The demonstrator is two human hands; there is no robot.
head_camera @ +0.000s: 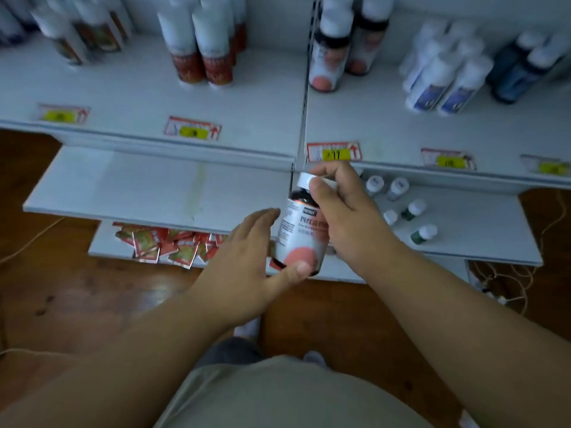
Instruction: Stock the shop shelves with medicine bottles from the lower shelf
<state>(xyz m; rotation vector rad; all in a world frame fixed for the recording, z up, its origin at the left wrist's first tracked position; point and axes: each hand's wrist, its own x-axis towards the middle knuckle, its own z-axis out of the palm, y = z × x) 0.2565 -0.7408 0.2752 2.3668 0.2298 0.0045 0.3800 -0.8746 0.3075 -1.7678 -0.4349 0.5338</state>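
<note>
A bottle is held up in front of the shelves.

The bottle (301, 230) is gripped near its cap by the right hand (343, 217). Its bottom is steadied by the left hand (247, 267), thumb touching, fingers seemingly straight. It stands nearly upright, just below matching bottles (330, 57) on the upper shelf (386, 128).
</note>
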